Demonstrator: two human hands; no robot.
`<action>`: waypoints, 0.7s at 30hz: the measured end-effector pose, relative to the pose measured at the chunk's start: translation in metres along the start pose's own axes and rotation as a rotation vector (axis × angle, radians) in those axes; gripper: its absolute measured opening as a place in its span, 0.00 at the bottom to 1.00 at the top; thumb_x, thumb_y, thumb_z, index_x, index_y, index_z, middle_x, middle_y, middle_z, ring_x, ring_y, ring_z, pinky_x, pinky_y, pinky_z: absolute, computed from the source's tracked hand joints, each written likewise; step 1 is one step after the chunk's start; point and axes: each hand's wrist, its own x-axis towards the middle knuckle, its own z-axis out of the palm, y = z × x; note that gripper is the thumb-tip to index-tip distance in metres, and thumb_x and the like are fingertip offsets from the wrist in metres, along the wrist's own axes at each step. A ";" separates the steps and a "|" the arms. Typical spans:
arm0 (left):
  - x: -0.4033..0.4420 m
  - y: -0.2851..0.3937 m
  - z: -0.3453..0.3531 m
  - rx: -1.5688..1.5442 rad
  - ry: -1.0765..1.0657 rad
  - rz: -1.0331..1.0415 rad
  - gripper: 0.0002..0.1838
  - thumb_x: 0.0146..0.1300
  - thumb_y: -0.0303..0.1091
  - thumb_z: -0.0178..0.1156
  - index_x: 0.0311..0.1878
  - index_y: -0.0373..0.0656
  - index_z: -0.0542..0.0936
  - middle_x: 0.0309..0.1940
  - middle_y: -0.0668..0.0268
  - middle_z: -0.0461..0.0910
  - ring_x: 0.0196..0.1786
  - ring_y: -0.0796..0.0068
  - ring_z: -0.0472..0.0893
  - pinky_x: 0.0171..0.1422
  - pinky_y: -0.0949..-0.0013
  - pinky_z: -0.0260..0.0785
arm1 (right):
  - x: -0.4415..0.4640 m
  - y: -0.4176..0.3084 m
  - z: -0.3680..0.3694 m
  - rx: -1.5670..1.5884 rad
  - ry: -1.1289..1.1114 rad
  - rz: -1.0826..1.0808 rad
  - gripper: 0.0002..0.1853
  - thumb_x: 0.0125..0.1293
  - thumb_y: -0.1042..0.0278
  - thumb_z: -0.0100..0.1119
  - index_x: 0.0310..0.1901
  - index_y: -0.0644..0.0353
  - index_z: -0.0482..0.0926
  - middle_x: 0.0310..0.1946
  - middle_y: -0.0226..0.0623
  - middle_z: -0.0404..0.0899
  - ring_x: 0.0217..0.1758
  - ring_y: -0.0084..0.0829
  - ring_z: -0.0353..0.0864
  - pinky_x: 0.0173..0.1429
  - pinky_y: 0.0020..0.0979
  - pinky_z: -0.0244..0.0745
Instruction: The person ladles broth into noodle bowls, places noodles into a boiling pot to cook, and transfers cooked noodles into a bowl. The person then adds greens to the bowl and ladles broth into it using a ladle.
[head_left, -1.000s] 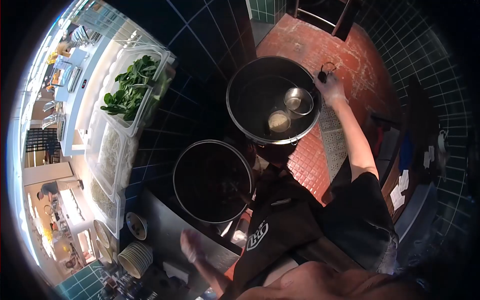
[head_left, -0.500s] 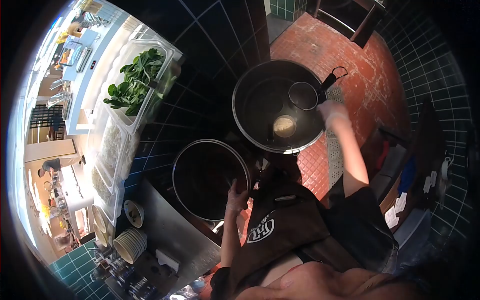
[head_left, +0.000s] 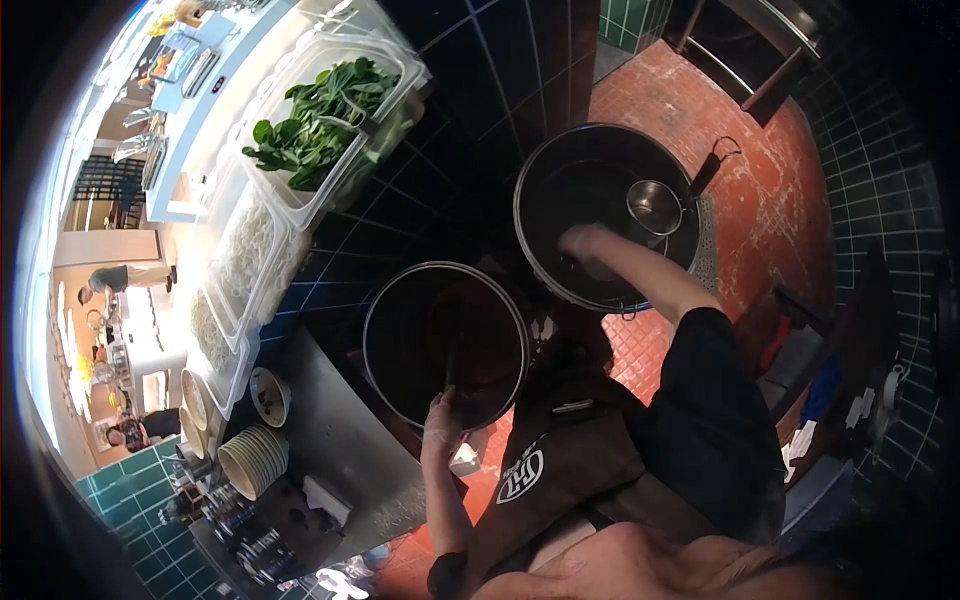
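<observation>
Two large round metal pots stand before me. At the near rim of the left pot (head_left: 372, 318), my left hand (head_left: 440, 428) is closed round a thin handle (head_left: 451, 372) that runs down into the dark inside. What it ends in is hidden. My right hand (head_left: 588, 246) reaches into the right pot (head_left: 517, 215), over its lower left part. Its fingers are dark and smeared, so I cannot tell whether they hold anything. A round strainer (head_left: 655, 207) hangs on that pot's right rim, its black handle (head_left: 708, 172) sticking outward.
Clear tubs of leafy greens (head_left: 325, 120) and pale noodle-like strands (head_left: 247, 245) line the counter at left. Stacked bowls (head_left: 253, 462) stand on the steel worktop (head_left: 375, 455). Red tile floor (head_left: 765, 210) lies beyond the pots. Another person (head_left: 125, 278) stands far left.
My right hand has moved from the right pot's right rim, beside the strainer, to its lower left, where a pale round thing showed. My left hand stays at the left pot, now lower along its rim.
</observation>
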 end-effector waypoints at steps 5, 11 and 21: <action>-0.024 0.019 -0.018 0.078 0.009 -0.145 0.30 0.56 0.30 0.52 0.66 0.48 0.67 0.64 0.53 0.66 0.63 0.53 0.70 0.64 0.59 0.65 | -0.022 0.058 -0.040 0.648 0.583 0.023 0.13 0.49 0.64 0.70 0.38 0.54 0.81 0.38 0.36 0.83 0.42 0.35 0.82 0.46 0.34 0.76; -0.033 0.006 -0.018 0.051 0.044 -0.179 0.27 0.57 0.28 0.50 0.64 0.52 0.69 0.62 0.57 0.69 0.61 0.54 0.72 0.62 0.59 0.67 | -0.084 0.049 -0.110 1.104 0.881 0.184 0.09 0.55 0.63 0.65 0.34 0.57 0.80 0.26 0.30 0.81 0.28 0.19 0.79 0.35 0.24 0.75; -0.030 -0.065 -0.036 0.301 0.441 -0.141 0.21 0.58 0.29 0.52 0.56 0.56 0.75 0.44 0.57 0.80 0.45 0.53 0.80 0.49 0.55 0.73 | -0.042 0.070 -0.185 1.132 1.201 0.061 0.18 0.54 0.69 0.67 0.44 0.56 0.71 0.28 0.28 0.73 0.24 0.22 0.75 0.24 0.24 0.73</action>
